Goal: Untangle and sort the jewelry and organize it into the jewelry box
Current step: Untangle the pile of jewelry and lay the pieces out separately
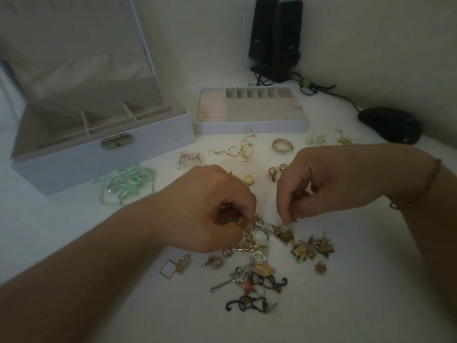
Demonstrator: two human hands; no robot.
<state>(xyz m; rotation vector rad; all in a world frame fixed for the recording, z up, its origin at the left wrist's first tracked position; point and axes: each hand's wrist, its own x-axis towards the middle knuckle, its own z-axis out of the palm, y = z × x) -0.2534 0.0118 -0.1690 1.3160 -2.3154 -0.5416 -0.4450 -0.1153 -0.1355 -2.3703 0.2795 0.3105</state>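
A tangled pile of gold and silver jewelry (267, 246) lies on the white table in front of me. My left hand (210, 209) pinches a gold piece at the pile's left edge. Just right of it, my right hand (319, 184) has curled fingers, its fingertips pinching something small above the pile; what it is I cannot tell. The white jewelry box (103, 154) stands open at the left, lid up. Its removable tray (252, 125) sits beside it. Separate pieces lie between: gold earrings (237, 151), a gold ring (282, 145), pearl studs (277, 172).
A mint green ribbon piece (128, 183) lies before the box. Black cat-shaped charms (249, 303) lie nearest me. Two black speakers (277, 38) stand in the back corner with cables, and a black computer mouse (390, 125) is at the right.
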